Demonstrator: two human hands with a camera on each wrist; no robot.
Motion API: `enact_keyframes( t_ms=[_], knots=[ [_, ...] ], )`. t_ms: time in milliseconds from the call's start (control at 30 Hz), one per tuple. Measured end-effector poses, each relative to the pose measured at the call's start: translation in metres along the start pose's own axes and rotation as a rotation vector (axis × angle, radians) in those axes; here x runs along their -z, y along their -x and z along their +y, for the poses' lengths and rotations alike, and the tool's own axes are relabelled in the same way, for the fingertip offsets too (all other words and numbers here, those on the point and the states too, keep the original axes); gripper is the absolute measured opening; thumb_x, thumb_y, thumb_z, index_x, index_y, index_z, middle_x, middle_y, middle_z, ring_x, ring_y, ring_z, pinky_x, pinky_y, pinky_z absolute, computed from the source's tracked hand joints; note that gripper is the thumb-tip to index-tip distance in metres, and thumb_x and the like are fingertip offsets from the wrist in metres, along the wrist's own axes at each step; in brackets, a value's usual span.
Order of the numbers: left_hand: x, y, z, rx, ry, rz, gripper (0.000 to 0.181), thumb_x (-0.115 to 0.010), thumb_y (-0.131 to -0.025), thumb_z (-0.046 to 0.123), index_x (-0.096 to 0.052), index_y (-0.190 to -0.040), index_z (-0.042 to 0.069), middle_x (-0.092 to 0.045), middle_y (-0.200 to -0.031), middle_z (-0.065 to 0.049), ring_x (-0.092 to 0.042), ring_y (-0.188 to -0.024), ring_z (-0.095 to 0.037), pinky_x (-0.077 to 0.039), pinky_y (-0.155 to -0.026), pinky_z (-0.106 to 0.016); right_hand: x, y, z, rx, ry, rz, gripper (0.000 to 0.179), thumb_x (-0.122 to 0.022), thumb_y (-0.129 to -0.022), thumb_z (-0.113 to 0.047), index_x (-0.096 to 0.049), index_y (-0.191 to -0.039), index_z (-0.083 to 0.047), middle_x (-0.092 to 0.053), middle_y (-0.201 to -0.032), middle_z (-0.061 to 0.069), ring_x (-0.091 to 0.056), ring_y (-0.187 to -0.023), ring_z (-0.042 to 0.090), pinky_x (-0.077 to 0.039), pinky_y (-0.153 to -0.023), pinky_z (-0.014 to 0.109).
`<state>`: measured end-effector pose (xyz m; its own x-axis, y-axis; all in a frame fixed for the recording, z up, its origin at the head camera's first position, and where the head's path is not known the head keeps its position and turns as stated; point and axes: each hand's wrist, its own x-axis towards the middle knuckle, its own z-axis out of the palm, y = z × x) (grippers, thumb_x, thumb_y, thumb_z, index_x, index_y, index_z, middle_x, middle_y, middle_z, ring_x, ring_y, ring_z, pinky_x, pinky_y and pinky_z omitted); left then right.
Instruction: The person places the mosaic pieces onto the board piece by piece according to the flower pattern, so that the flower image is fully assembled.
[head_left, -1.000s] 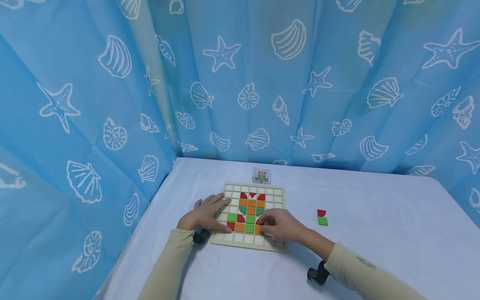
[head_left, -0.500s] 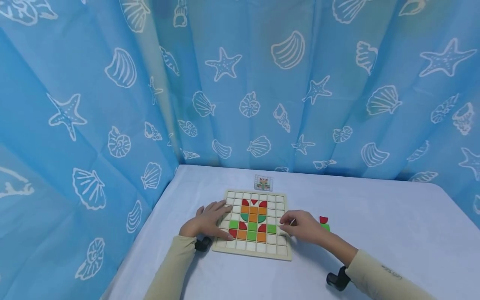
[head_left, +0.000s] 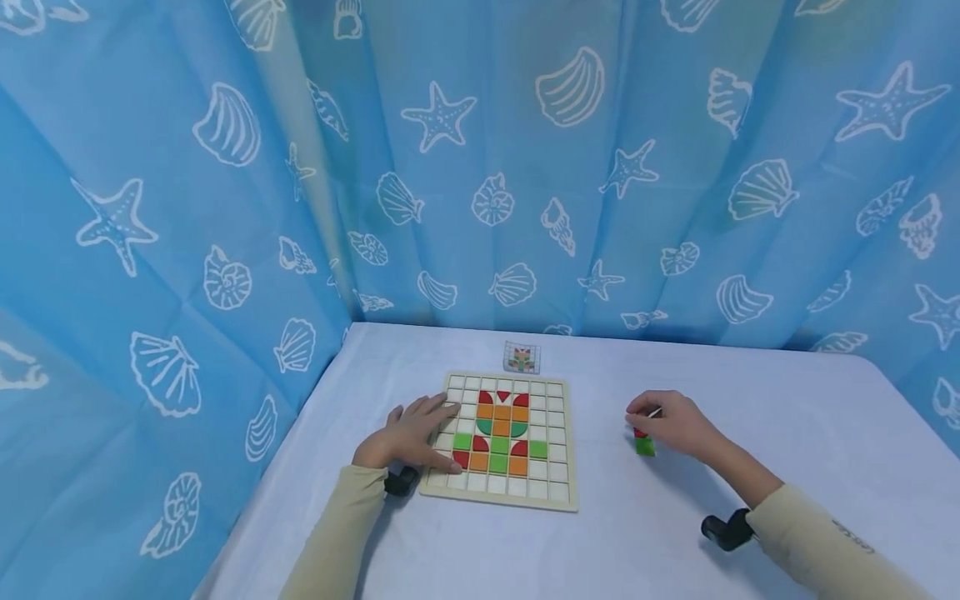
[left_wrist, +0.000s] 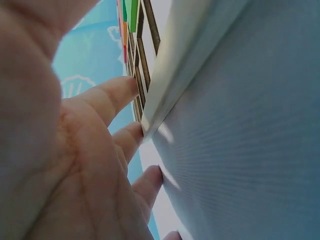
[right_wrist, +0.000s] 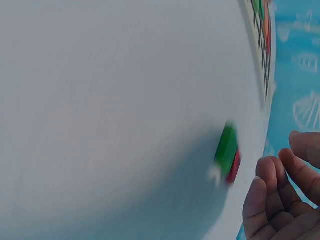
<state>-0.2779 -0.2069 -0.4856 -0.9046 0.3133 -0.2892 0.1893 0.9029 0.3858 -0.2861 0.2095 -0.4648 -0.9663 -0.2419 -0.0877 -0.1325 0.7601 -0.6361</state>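
A pale wooden grid board (head_left: 555, 504) bears a pattern of red, orange and green tiles. My left hand (head_left: 405, 435) rests on its left edge with the fingers spread; the left wrist view shows fingertips (left_wrist: 131, 86) touching the frame. To the right of the board, my right hand (head_left: 675, 423) hovers over a red rounded tile (head_left: 640, 432) and a green square tile (head_left: 645, 447). In the right wrist view its loosely bent fingers are apart from the green tile (right_wrist: 227, 150) and the red one (right_wrist: 233, 167), with nothing between them. The hand partly hides the red tile in the head view.
A small pattern card (head_left: 522, 357) lies behind the board. White cloth covers the table (head_left: 810, 467), and a blue shell-print curtain (head_left: 480, 167) hangs behind and on the left.
My right hand has left the board and moved right to the two loose tiles. A green square now shows at the right side of the pattern. The left hand stays put.
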Motion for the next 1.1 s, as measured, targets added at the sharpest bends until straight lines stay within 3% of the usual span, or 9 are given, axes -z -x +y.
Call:
enact_keyframes(
  t_ms=[167,400,800,933,1100],
  knots=[
    [0.0,0.002,-0.005,0.008,-0.014,0.008,0.103,-0.081,-0.071,0.057,-0.029,-0.156,0.029,-0.017,-0.166,-0.002,-0.013,-0.152,-0.032,-0.008,-0.12,-0.065,0.012,-0.004,0.02,-0.019,0.018,0.011,0.023,-0.068,-0.092,-0.019,-0.069,-0.109,-0.003,-0.069,-0.101,0.011,-0.062,-0.094,0.025,-0.058,-0.073,0.033],
    [-0.006,0.008,-0.006,-0.024,0.031,0.007,0.103,-0.082,-0.07,0.057,-0.034,-0.154,0.025,-0.022,-0.165,-0.005,-0.015,-0.151,-0.035,-0.01,-0.118,-0.067,0.005,-0.005,0.038,-0.04,0.01,-0.012,0.024,-0.071,-0.09,-0.016,-0.07,-0.11,-0.004,-0.069,-0.102,0.011,-0.064,-0.095,0.026,-0.06,-0.077,0.037],
    [-0.006,0.001,0.001,-0.029,0.011,0.019,0.102,-0.082,-0.069,0.058,-0.034,-0.154,0.027,-0.022,-0.165,-0.003,-0.016,-0.151,-0.034,-0.011,-0.118,-0.066,-0.004,-0.006,0.045,-0.057,0.049,-0.016,0.027,-0.074,-0.087,-0.018,-0.069,-0.109,-0.004,-0.068,-0.099,0.009,-0.058,-0.09,0.023,-0.058,-0.079,0.037],
    [-0.008,0.002,0.002,-0.039,0.005,0.004,0.103,-0.081,-0.07,0.059,-0.034,-0.155,0.026,-0.021,-0.165,-0.004,-0.016,-0.151,-0.034,-0.012,-0.118,-0.067,-0.004,-0.004,0.05,-0.067,0.025,-0.028,0.025,-0.074,-0.088,-0.021,-0.069,-0.107,-0.005,-0.066,-0.092,0.005,-0.055,-0.086,0.02,-0.053,-0.074,0.031],
    [-0.003,-0.001,-0.002,-0.027,-0.012,0.022,0.102,-0.081,-0.071,0.057,-0.032,-0.155,0.027,-0.02,-0.166,-0.003,-0.014,-0.152,-0.034,-0.011,-0.118,-0.067,0.001,-0.015,0.05,-0.026,-0.014,-0.069,0.02,-0.071,-0.091,-0.02,-0.068,-0.106,-0.007,-0.061,-0.089,0.004,-0.052,-0.088,0.021,-0.048,-0.073,0.03]
  ],
)
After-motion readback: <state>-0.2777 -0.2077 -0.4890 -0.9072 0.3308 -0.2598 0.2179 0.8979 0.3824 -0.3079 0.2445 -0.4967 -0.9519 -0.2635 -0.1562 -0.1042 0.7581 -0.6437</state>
